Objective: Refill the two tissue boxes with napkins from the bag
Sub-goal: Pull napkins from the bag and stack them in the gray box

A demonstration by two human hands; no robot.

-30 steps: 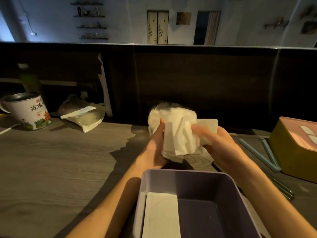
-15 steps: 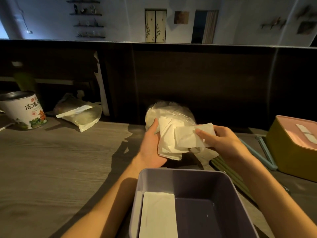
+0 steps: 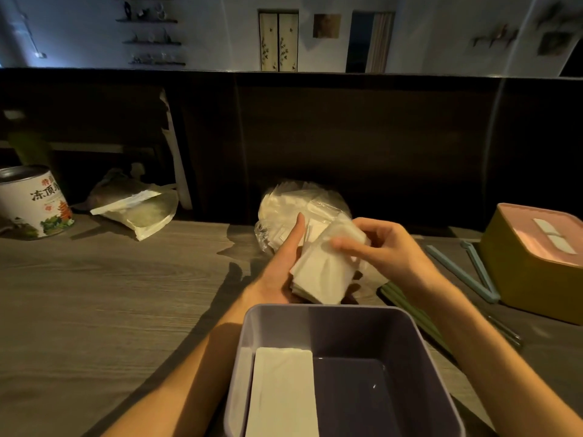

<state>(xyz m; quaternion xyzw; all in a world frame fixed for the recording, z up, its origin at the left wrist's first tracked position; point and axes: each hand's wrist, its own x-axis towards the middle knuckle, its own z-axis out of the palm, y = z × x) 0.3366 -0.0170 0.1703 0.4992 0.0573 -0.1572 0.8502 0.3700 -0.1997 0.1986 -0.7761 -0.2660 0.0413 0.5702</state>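
Both hands hold a stack of white napkins (image 3: 321, 272) just above the far rim of the open purple tissue box (image 3: 426, 357). My left hand (image 3: 280, 266) cups the stack from the left and below, thumb up. My right hand (image 3: 381, 250) grips its top right, fingers curled over it. One folded napkin pile (image 3: 280, 392) lies in the left half of the purple box. Behind the hands sits the clear plastic napkin bag (image 3: 293, 200). The second tissue box (image 3: 533, 263), yellow with a pink lid, stands at the right.
A printed tin can (image 3: 34, 203) and another plastic bag (image 3: 142, 209) sit at the back left. Blue-green bag clips (image 3: 463, 269) lie between my right hand and the yellow box. A dark panel wall (image 3: 347, 137) closes the far side of the wooden table (image 3: 110, 294).
The napkin stack has come down and nearer, away from the bag and toward the purple box. My right hand has closed over its top.
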